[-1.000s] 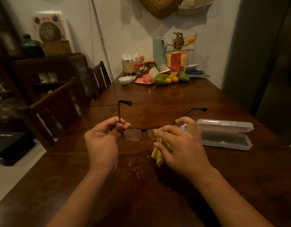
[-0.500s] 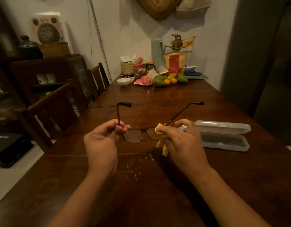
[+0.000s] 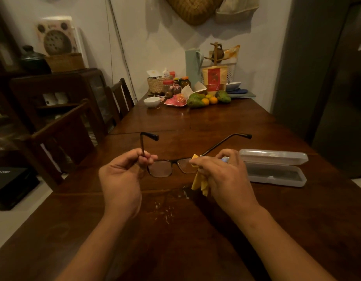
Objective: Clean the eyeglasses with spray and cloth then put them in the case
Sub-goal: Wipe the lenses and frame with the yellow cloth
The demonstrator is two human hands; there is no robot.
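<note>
thin dark-framed eyeglasses (image 3: 165, 167) at frame centre, above brown wooden table (image 3: 196, 122). left hand (image 3: 122, 177) pinched on temple hinge. right hand (image 3: 222, 175) presses yellow cloth (image 3: 199, 182) on lens. light, fragile; hold by frame. clear plastic case (image 3: 275, 169) lies open, right.

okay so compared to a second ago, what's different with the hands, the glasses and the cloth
The right hand slid the yellow cloth outward along its lens, from near the bridge to the outer corner, so more of that lens now shows. Nothing was picked up or released. The left hand still pinches the eyeglasses at the other hinge, both temples open, and the case still lies open on the table.
</note>
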